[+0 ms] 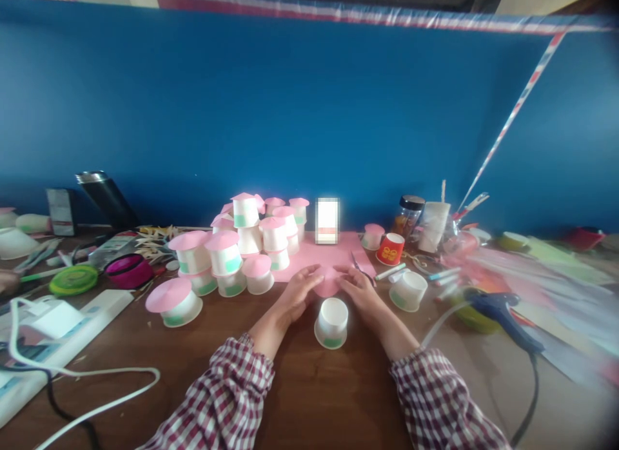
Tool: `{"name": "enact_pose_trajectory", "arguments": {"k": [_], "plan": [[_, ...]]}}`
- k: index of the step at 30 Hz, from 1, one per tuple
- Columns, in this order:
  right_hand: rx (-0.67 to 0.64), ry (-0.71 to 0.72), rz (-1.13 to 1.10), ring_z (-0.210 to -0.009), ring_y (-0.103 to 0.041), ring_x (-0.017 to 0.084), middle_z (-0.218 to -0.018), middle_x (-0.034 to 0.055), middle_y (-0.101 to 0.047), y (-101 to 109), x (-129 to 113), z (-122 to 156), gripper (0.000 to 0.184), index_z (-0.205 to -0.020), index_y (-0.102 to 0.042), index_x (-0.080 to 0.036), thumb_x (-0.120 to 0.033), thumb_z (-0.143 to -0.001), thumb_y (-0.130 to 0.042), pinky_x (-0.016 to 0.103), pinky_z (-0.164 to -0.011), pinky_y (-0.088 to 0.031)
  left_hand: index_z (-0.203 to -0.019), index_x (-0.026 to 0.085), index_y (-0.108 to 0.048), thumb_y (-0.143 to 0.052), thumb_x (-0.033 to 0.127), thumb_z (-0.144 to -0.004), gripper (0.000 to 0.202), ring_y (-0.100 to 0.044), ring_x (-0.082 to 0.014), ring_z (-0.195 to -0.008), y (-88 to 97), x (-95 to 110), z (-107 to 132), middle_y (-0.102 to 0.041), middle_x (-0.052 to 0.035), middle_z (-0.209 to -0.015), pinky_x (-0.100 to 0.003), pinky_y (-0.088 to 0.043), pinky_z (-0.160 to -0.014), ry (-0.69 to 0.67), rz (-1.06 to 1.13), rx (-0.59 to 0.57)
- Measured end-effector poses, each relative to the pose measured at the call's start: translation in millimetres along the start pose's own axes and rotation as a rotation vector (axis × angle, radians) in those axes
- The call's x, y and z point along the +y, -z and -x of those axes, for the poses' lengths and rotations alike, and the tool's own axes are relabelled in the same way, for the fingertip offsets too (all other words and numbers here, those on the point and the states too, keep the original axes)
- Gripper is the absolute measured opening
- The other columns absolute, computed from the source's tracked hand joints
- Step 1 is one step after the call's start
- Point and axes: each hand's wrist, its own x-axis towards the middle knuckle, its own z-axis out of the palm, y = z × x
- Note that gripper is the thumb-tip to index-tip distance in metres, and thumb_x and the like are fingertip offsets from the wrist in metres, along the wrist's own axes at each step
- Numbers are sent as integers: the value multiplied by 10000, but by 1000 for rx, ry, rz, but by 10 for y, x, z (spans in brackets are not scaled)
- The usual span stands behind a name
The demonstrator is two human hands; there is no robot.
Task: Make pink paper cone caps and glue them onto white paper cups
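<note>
Between my two hands is a small pink paper piece (327, 282), round or cone-shaped. My left hand (305, 291) grips its left edge and my right hand (358, 291) its right edge. Just below it, an upside-down white paper cup (333, 318) with a green patch stands on the table. Left of my hands, several similar cups with pink paper tops are stacked, and one such capped cup (175, 300) sits in front of them. Beyond my right hand, scissors (362, 267) lie on a pink sheet (345, 247).
To the right are another white cup (409, 289), a red paper cup (391, 249), a lidded jar (410, 216) and a blue glue gun (507, 311) with a cable. A white power strip (101, 314), cords and a magenta round container (128, 271) occupy the left. A blue partition (309, 108) rises behind.
</note>
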Motion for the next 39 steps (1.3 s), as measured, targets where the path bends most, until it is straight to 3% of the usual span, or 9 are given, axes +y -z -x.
{"name": "enact_pose_trajectory", "arguments": {"k": [7,16,26,39], "plan": [[-32,-12,51,-666,-533,131,-730,-11,-573,-17,-20,13,372,-1048,-627,-194,-353,-719,-693,257,-600,-411,-1091,148,-597,-742,207,-721,402,-615,-134,-842,12,-23,-16,-619,-95,-1077,-241,-500,-724,-16,-22,37],[5,-5,39,-712,-551,151,-773,5,-591,-5,2,4,384,-1054,-626,-215,-360,-706,-699,271,-624,-431,-1134,161,-570,-743,222,-723,450,-642,-181,-874,-6,-2,-5,-645,-113,-1070,-304,-522,-756,-4,7,-5],[47,16,1,-705,-548,141,-794,15,-615,13,2,-17,406,-1071,-613,-191,-372,-717,-692,261,-618,-408,-1136,158,-588,-748,189,-711,455,-627,-151,-806,19,-12,-7,-636,-99,-1032,-302,-526,-739,0,-27,-4],[-44,-28,27,-695,-565,152,-722,-15,-581,-4,8,-6,403,-1070,-611,-212,-358,-707,-707,279,-629,-425,-1124,151,-584,-760,225,-700,464,-636,-186,-882,10,-30,-11,-642,-118,-1059,-296,-513,-751,-10,-29,16]]}}
